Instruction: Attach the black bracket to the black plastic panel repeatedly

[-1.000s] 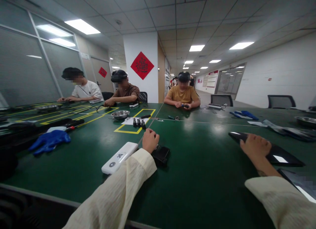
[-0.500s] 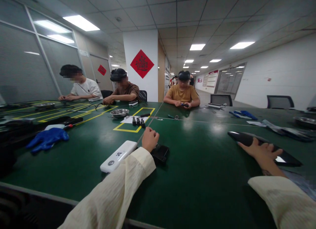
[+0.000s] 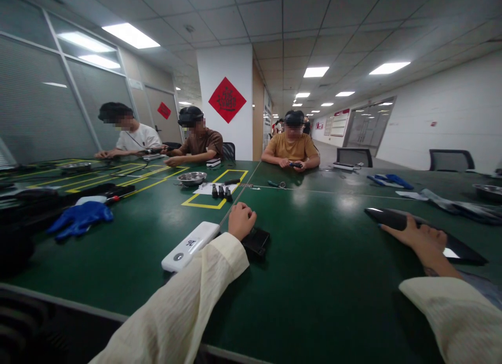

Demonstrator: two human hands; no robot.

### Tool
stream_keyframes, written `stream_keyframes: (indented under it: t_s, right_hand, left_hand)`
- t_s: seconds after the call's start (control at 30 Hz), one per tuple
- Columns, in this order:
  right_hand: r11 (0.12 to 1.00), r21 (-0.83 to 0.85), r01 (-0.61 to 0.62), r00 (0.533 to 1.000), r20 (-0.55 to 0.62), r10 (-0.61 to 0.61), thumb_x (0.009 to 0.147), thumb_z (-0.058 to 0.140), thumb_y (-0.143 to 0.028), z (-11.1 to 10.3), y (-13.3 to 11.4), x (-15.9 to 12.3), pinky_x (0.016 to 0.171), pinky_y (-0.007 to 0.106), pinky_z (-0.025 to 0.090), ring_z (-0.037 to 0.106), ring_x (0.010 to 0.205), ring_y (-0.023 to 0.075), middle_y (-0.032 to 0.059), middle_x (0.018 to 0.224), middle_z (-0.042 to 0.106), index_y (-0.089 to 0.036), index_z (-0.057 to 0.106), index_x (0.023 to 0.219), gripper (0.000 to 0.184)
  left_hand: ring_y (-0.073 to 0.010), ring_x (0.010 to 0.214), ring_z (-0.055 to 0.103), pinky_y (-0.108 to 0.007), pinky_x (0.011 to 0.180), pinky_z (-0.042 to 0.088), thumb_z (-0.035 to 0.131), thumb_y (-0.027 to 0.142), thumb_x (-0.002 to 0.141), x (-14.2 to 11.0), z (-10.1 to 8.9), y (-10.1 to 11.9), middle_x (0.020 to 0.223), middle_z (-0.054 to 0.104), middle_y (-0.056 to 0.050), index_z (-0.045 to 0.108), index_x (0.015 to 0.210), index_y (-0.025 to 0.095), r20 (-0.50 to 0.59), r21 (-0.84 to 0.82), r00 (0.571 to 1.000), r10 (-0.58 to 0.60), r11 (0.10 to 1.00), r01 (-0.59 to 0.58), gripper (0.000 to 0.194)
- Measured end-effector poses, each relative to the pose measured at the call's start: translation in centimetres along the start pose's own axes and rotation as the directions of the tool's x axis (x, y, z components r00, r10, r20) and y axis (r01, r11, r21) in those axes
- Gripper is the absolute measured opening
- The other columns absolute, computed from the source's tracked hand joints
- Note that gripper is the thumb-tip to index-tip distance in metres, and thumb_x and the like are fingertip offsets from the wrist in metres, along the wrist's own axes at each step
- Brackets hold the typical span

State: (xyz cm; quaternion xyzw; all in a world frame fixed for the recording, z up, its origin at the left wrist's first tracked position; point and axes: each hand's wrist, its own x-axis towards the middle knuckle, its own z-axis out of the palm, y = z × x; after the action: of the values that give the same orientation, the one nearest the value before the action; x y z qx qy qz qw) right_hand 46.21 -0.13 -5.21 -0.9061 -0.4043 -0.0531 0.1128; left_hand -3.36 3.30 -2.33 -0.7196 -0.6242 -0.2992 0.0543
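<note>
My left hand point(image 3: 242, 221), fingers curled in and closed, sits against a small black box-like device point(image 3: 258, 243) on the green table. What its fingers hold, if anything, is hidden. A white power bank point(image 3: 191, 246) marked 26 lies just left of that wrist. On the right, my right hand point(image 3: 419, 239) lies across a glossy black flat panel point(image 3: 468, 251), closed on it. Its fingers are drawn together and bent over the panel, while the thumb stretches along the left part; the fingertips are partly hidden.
Beyond my left hand are several black cylindrical pieces point(image 3: 221, 192), a steel bowl point(image 3: 192, 178) and a yellow tape outline point(image 3: 202, 205). Blue gloves point(image 3: 80, 218) lie left. Plastic bags point(image 3: 465, 207) are at right. Three people sit around the table point(image 3: 314, 301).
My right hand's fingers, spread over the black panel before, have drawn together and bent. My left hand stays by the black device. The view has shifted slightly.
</note>
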Motion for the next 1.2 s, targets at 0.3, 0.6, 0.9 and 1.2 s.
stream_keyframes:
  t_s: [0.3, 0.6, 0.9, 1.2]
  right_hand:
    - [0.998, -0.065, 0.005, 0.999, -0.039, -0.008, 0.067, 0.04, -0.072, -0.41, -0.17, -0.56, 0.094, 0.038, 0.022, 0.041, 0.118, 0.0352, 0.0263, 0.12, 0.051, -0.007, 0.039, 0.128, 0.089]
    - [0.996, -0.078, 0.034, 0.998, -0.052, -0.038, 0.069, 0.04, -0.07, -0.38, -0.13, -0.36, 0.09, 0.042, 0.022, 0.046, 0.111, 0.0368, 0.0278, 0.113, 0.054, -0.01, 0.042, 0.125, 0.082]
    - [0.997, -0.077, 0.006, 0.999, -0.046, -0.01, 0.068, 0.041, -0.07, -0.11, -0.17, 0.08, 0.094, 0.043, 0.016, 0.044, 0.114, 0.0369, 0.0248, 0.115, 0.053, -0.017, 0.048, 0.115, 0.072]
    - [0.995, -0.095, 0.008, 0.977, -0.209, -0.028, 0.064, 0.05, -0.067, -0.27, -0.31, -0.3, 0.098, 0.044, 0.008, 0.043, 0.112, 0.0365, 0.0245, 0.107, 0.055, -0.013, 0.055, 0.105, 0.067]
  left_hand:
    - [-0.0201, 0.09, 0.049, -0.032, 0.078, 0.041, 0.048, 0.029, 0.081, -0.02, -0.03, 0.01, 0.094, 0.055, -0.006, 0.065, 0.067, 0.018, 0.005, 0.033, 0.999, -0.033, 0.999, 0.033, 0.024]
    - [-0.0218, 0.092, 0.048, -0.033, 0.081, 0.04, 0.048, 0.029, 0.08, 0.06, 0.1, -0.07, 0.096, 0.056, -0.007, 0.065, 0.067, 0.017, 0.025, 0.015, 1.0, -0.017, 1.0, 0.017, 0.024]
    - [-0.021, 0.093, 0.049, -0.033, 0.081, 0.041, 0.049, 0.029, 0.08, 0.03, 0.08, 0.0, 0.095, 0.055, -0.007, 0.065, 0.068, 0.017, 0.044, 0.007, 0.999, -0.013, 1.0, 0.013, 0.024]
    - [-0.0206, 0.094, 0.049, -0.032, 0.082, 0.041, 0.047, 0.03, 0.082, -0.02, 0.05, -0.04, 0.096, 0.056, -0.007, 0.066, 0.07, 0.017, 0.061, 0.051, 0.998, 0.008, 0.999, -0.011, 0.026]
